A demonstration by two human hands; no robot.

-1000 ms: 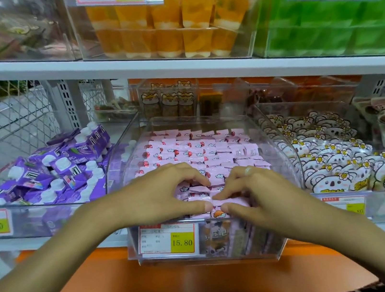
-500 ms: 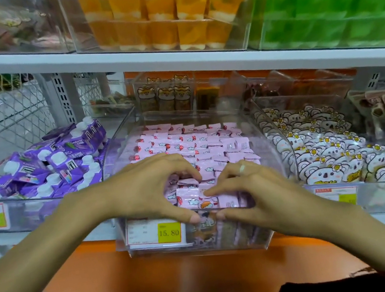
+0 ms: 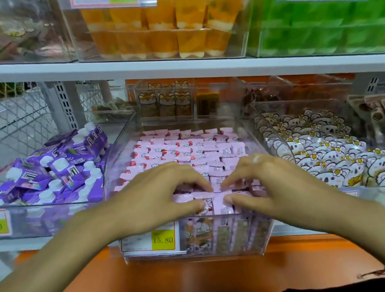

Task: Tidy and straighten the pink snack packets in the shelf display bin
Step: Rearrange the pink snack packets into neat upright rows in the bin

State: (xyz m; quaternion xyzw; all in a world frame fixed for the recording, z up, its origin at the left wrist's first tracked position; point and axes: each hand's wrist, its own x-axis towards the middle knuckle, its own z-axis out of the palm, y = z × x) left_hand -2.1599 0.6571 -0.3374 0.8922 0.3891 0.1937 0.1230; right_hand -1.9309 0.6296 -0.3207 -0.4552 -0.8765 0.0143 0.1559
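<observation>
Both hands, left (image 3: 159, 196) and right (image 3: 265, 184), pinch small glossy pink snack packets (image 3: 216, 199) at the clear plastic display bin's (image 3: 268, 234) front edge, probably squaring that row

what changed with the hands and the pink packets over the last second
Little changed. Both the left hand and right hand stay at the front of the clear bin, fingertips pinching the front pink packets. The back rows and price tag look unchanged.
</observation>
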